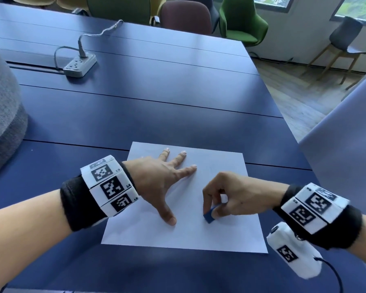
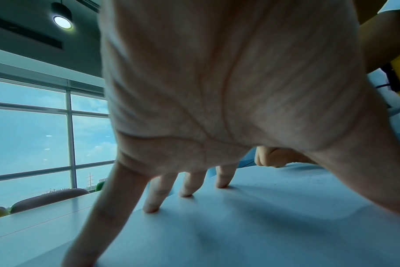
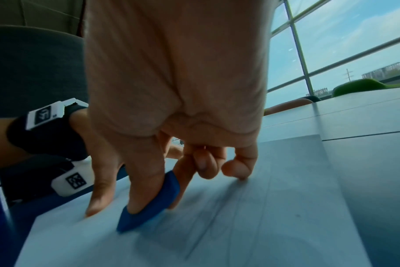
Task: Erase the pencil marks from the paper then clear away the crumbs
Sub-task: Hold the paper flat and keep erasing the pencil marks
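At the near edge of a dark blue table (image 1: 178, 98), a white sheet of paper (image 1: 230, 235) lies flat, its near edge set back from the table's rim and bare tabletop showing on its left, near and far sides. A blue eraser (image 1: 210, 215) stands tilted with its lower corner on the near-right part of the sheet, pinched between the thumb and fingers of the right hand (image 1: 230, 196), which arches over it; the wrist view shows the eraser (image 3: 149, 200) blurred, with faint pencil lines (image 3: 217, 225) running across the paper to its right. Just left, the left hand (image 1: 156, 180) lies spread with fingers straight, thumb and fingertips (image 2: 150, 207) pressing the sheet. Far left on the table sits a power strip (image 1: 79, 65) with its cable; chairs (image 1: 241, 20) stand beyond the far edge.
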Demonstrator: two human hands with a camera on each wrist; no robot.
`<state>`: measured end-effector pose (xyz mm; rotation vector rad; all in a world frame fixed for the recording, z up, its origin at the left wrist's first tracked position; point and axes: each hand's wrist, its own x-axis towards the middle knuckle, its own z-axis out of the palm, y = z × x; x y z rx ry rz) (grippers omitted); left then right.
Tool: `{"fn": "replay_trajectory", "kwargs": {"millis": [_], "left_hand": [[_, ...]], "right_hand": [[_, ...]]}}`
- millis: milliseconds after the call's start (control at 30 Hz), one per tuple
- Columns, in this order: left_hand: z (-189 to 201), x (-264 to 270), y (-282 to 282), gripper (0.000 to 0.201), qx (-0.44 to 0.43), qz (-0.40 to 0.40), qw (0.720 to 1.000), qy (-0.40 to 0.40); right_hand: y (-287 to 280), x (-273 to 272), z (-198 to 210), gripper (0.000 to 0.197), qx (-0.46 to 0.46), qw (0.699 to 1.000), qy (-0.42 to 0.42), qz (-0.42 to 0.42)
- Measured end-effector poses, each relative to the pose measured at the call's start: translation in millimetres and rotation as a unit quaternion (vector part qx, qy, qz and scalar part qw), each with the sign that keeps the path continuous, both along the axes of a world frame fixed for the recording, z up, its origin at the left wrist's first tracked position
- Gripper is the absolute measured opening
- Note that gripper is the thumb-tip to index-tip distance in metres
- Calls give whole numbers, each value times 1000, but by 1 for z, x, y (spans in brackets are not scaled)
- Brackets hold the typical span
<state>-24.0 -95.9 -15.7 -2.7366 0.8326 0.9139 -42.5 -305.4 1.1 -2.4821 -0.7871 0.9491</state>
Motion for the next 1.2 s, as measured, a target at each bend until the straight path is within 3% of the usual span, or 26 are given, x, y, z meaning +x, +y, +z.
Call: {"fn": "replay_trajectory", "kwargs": {"millis": [133, 333, 467, 600, 667, 767, 833, 967, 1033, 1200], "left_hand": [[1, 0, -2, 133, 1, -2, 1000, -1], [1, -1, -1, 134, 1, -9, 1000, -8], [4, -1, -1, 134, 2, -9, 1000, -4], [3, -2, -1, 139, 8, -5, 1000, -13], [4, -2, -1, 140, 6, -1, 1000, -14], [4, -1, -1, 140, 2, 0, 1000, -13], [4, -1, -1, 140, 0, 0, 1000, -10], [3, -1, 1, 140, -2, -3, 1000, -13], [3, -1, 0, 140, -2, -4, 1000, -15], [2, -1, 0, 140, -1, -1, 1000, -13]], "right_hand": [[-3, 11, -8, 14, 61, 993, -71, -79], [-12, -1, -4, 14, 40, 998, 16, -43], [-3, 30, -9, 24, 58, 987, -96, -114], [-2, 49, -17, 14, 71, 972, -125, -185], [-3, 42, -14, 9, 73, 979, -114, -156], [-3, 26, -6, 9, 46, 996, -22, -71], [-2, 30, -5, 10, 38, 997, -17, -62], [1, 61, -18, 10, 81, 968, -137, -193], [-1, 64, -21, 10, 103, 957, -144, -228], [-3, 54, -10, 8, 45, 992, -46, -113]]}}
